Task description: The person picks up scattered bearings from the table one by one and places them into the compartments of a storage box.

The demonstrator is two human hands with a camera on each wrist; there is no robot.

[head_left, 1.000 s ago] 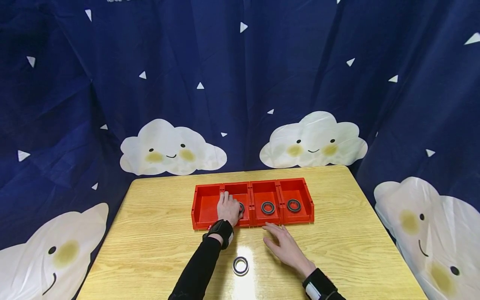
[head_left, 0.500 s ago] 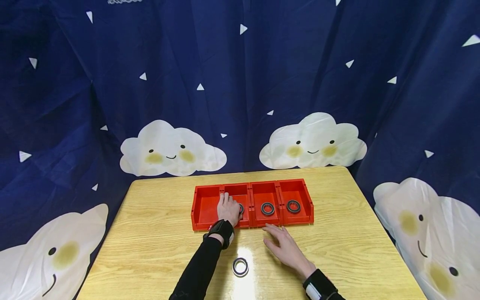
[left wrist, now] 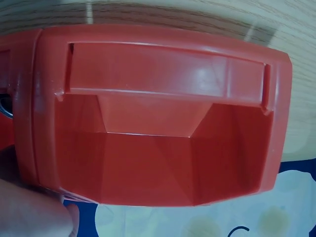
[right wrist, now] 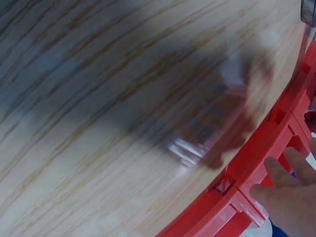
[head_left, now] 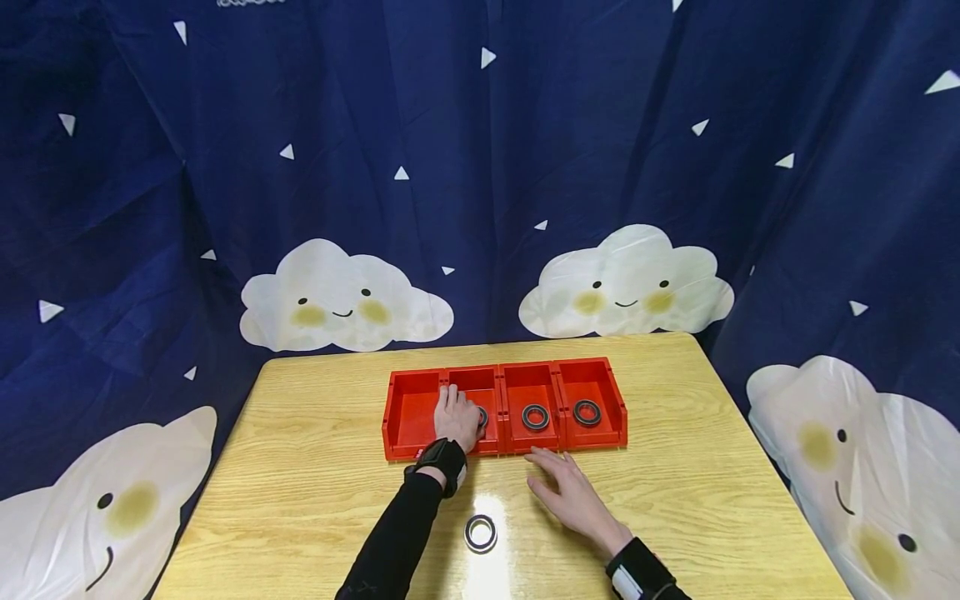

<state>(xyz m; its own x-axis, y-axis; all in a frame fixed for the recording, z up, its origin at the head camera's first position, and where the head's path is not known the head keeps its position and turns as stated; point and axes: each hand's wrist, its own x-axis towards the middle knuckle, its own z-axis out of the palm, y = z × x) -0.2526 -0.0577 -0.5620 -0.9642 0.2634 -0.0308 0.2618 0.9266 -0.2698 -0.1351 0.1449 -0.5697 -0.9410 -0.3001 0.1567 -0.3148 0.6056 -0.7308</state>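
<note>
My left hand (head_left: 457,419) reaches into the second bin from the left of a red bin row (head_left: 472,455). A ball bearing (head_left: 483,417) shows at its right side, partly covered by the hand. Whether the fingers pinch this bearing is hidden. In the left wrist view, part of the hand (left wrist: 34,212) shows beside the leftmost bin (left wrist: 148,163). My right hand (head_left: 572,493) hovers or rests just before the third bin, fingers spread loosely and holding nothing. A second bearing (head_left: 536,407) lies in the third bin, another bearing (head_left: 587,402) in the rightmost.
A loose bearing (head_left: 481,517) lies flat on the wooden table (head_left: 322,492), between the forearms and nearer the body. Behind the table hangs a dark blue curtain (head_left: 480,208) with clouds. Low dividers and raised walls separate the bins.
</note>
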